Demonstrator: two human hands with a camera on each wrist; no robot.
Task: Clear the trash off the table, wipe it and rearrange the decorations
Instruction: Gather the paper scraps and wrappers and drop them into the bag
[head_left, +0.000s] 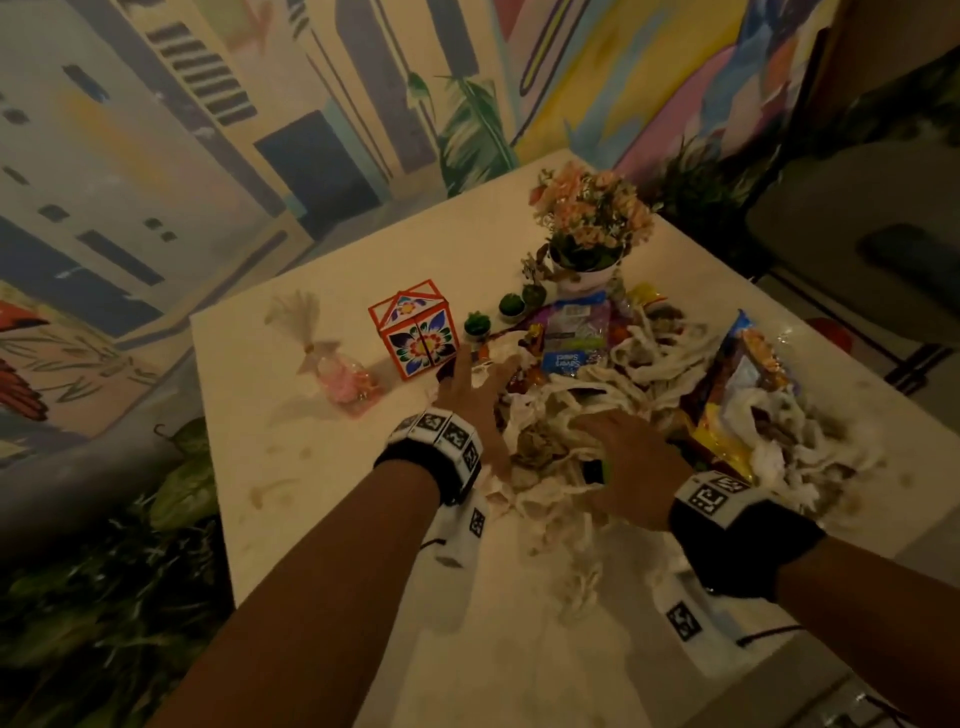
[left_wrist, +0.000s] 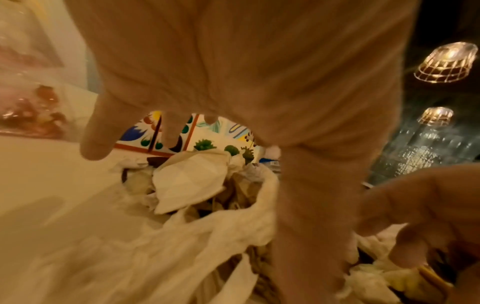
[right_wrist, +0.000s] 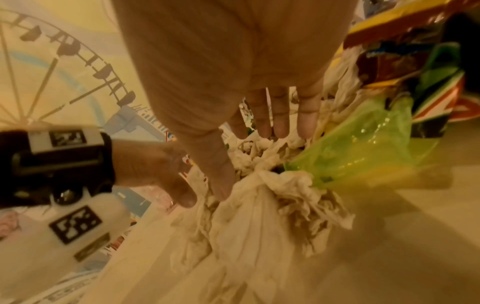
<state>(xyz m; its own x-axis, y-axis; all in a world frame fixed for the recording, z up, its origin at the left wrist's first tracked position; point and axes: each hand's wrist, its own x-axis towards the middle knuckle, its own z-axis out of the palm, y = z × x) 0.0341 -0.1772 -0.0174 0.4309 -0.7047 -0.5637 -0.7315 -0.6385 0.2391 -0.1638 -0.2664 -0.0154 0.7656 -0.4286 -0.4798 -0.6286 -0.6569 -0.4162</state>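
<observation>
Still on trash-clearing: left hand and right hand, fingers spread, grasping nothing, over crumpled tissues; next, gather and lift.

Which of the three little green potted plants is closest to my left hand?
The small plant right beside the floral box, just past the left hand. The other two sit farther back, toward the flower pot.

Both forearms reach forward, left hand and right hand palm-down, fingers extended and spread.
</observation>
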